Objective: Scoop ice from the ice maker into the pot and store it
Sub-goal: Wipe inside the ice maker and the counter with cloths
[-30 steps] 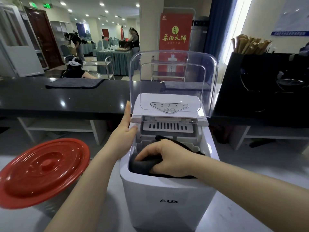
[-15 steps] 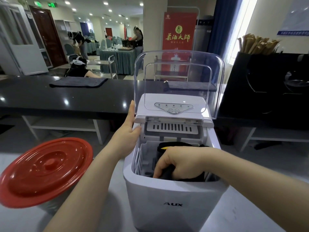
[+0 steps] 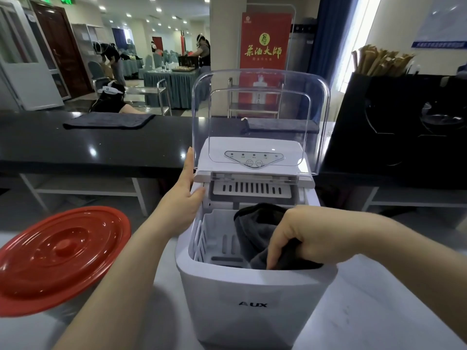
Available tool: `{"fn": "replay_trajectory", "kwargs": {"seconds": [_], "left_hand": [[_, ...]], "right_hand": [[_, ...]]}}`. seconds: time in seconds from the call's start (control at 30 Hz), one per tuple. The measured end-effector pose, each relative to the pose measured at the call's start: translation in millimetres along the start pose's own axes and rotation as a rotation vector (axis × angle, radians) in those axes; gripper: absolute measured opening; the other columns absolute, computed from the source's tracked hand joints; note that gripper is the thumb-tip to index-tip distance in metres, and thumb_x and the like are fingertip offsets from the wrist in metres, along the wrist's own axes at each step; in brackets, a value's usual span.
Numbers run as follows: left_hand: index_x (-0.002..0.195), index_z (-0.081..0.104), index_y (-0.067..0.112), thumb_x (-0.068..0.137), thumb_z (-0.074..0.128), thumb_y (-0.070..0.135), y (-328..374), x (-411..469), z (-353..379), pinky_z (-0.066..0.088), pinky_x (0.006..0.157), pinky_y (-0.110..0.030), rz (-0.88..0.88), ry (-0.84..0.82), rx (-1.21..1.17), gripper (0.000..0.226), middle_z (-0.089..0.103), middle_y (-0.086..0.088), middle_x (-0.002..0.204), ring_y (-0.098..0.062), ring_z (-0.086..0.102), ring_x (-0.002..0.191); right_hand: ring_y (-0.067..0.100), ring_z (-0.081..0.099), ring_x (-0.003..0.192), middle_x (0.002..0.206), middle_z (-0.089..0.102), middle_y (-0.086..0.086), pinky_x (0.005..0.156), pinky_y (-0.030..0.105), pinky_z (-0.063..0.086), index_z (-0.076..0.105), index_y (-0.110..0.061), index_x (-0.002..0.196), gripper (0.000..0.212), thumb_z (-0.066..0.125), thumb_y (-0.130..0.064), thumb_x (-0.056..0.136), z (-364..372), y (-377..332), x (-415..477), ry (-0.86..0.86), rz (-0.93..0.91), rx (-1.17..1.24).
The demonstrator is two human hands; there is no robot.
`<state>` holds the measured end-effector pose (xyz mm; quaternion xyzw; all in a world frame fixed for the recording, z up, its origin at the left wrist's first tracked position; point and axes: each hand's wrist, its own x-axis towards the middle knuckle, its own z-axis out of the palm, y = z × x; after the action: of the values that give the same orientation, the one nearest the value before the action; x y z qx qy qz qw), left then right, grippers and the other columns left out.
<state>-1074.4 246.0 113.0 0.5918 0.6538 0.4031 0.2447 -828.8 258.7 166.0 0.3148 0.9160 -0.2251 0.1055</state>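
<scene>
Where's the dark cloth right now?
Head view: the dark cloth lies inside the ice maker, in the right half of its basket, gripped by the right hand, below the raised clear lid.

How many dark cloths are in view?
3 cloths: one in the right hand inside the ice maker, one on the black counter at left, one on it behind the lid. More may be hidden.

White ice maker (image 3: 252,299), clear lid (image 3: 260,117) upright, red-lidded pot (image 3: 58,256) near its left
</scene>
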Motion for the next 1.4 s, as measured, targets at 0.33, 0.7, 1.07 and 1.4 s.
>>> {"fn": "replay_trajectory", "kwargs": {"seconds": [0.33,0.7,1.07,1.4], "left_hand": [[0.138,-0.014,0.059,0.101,0.035,0.024,0,1,1,0.040,0.072,-0.020,-0.004,-0.004,-0.034,0.071,0.039,0.013,0.146,0.005,0.050,0.084],[0.139,-0.012,0.057,0.101,0.036,0.025,9,-6,4,0.033,0.076,-0.023,-0.037,0.026,-0.053,0.069,0.037,0.007,0.149,0.006,0.045,0.079],[0.137,-0.013,0.060,0.101,0.036,0.025,3,-3,5,0.033,0.084,-0.026,-0.035,0.046,-0.054,0.070,0.037,0.009,0.149,-0.011,0.051,0.106],[0.139,-0.011,0.058,0.101,0.037,0.030,1,-3,4,0.030,0.091,-0.028,-0.026,0.032,-0.079,0.068,0.039,0.010,0.148,-0.019,0.043,0.128]], "right_hand": [[0.003,0.058,0.101,0.109,0.064,-0.022,0.078,0.033,0.053,0.069,-0.037,0.105,0.062,0.047,0.010,0.071,25,8,-11,0.358,-0.223,-0.119],[0.028,0.063,0.091,0.100,0.067,0.003,0.074,0.042,0.053,0.074,-0.010,0.094,0.037,0.049,0.013,0.079,4,3,-23,0.937,-0.457,-0.221],[0.027,0.027,0.136,0.147,0.033,0.002,0.108,0.044,0.036,0.048,-0.035,0.132,0.061,0.059,-0.060,0.077,10,18,-16,0.635,0.181,-0.358],[0.025,0.051,0.094,0.117,0.046,-0.001,0.075,0.038,0.051,0.036,-0.033,0.123,0.051,0.061,-0.027,0.079,20,-2,-21,0.515,0.238,-0.489]]}}
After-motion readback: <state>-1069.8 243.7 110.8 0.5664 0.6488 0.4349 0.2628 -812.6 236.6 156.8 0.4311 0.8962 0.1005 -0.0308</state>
